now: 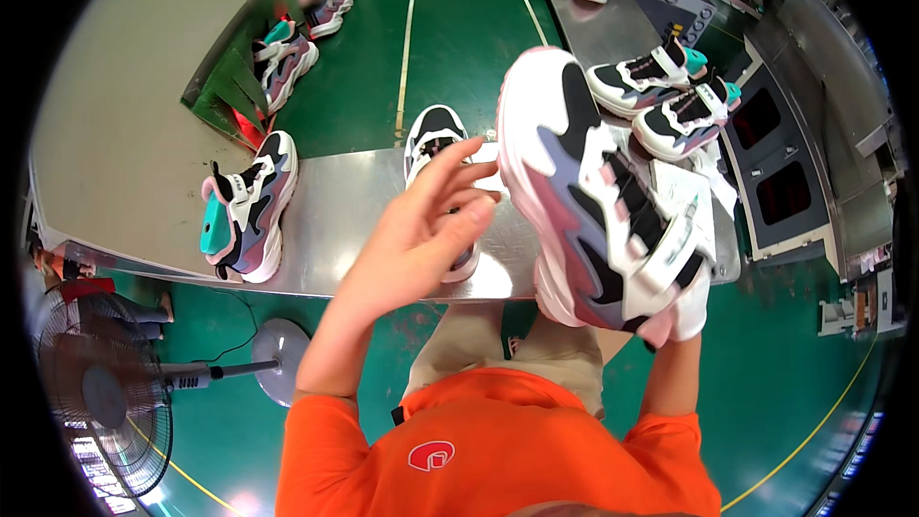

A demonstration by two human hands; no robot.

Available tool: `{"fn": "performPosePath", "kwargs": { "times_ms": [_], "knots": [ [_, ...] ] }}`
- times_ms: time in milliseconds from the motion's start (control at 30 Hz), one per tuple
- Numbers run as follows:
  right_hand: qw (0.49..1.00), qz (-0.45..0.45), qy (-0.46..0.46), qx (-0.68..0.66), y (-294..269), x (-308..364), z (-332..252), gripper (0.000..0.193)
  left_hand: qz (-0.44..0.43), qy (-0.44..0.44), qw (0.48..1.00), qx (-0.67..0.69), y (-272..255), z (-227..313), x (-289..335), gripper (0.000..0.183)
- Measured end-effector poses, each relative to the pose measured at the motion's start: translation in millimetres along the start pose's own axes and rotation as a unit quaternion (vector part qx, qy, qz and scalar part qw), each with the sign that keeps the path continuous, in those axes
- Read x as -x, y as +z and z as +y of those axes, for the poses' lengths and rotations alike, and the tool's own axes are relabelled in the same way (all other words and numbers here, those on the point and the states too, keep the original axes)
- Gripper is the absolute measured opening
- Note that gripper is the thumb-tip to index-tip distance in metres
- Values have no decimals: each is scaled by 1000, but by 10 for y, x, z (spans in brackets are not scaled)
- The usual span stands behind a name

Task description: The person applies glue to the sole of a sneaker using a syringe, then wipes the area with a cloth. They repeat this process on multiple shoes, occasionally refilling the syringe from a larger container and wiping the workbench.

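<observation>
A sneaker (593, 191) in white, black, purple-grey and pink is held up over the table's front edge, its toe pointing up and away. My right hand (691, 311), in what looks like a white glove, holds it at the heel end; the fingers are hidden by the shoe. Beside the sole, my bare left hand (431, 225) has its fingers apart and holds nothing. Beneath that hand a second sneaker (436, 124) lies on the metal table (335, 230), partly covered by the hand.
Left on the table stands another sneaker (254, 201) with a teal insert. A green belt (469, 48) runs away beyond it. At the right, sneakers (680, 120) sit near white paper (684, 191). A standing fan (105, 393) is at lower left.
</observation>
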State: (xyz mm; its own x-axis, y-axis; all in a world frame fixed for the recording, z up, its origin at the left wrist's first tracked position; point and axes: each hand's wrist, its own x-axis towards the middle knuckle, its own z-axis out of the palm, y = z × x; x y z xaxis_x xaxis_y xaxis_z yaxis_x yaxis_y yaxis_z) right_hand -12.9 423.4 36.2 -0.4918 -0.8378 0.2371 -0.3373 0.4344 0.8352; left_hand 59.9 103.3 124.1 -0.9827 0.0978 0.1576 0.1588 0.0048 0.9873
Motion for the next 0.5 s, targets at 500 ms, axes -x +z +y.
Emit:
{"fn": "performPosePath", "kwargs": {
  "times_ms": [500],
  "knots": [
    [668, 251, 215, -667, -1047, -61, 247, 48, 159, -92, 865, 466, 596, -275, -497, 54]
  ]
}}
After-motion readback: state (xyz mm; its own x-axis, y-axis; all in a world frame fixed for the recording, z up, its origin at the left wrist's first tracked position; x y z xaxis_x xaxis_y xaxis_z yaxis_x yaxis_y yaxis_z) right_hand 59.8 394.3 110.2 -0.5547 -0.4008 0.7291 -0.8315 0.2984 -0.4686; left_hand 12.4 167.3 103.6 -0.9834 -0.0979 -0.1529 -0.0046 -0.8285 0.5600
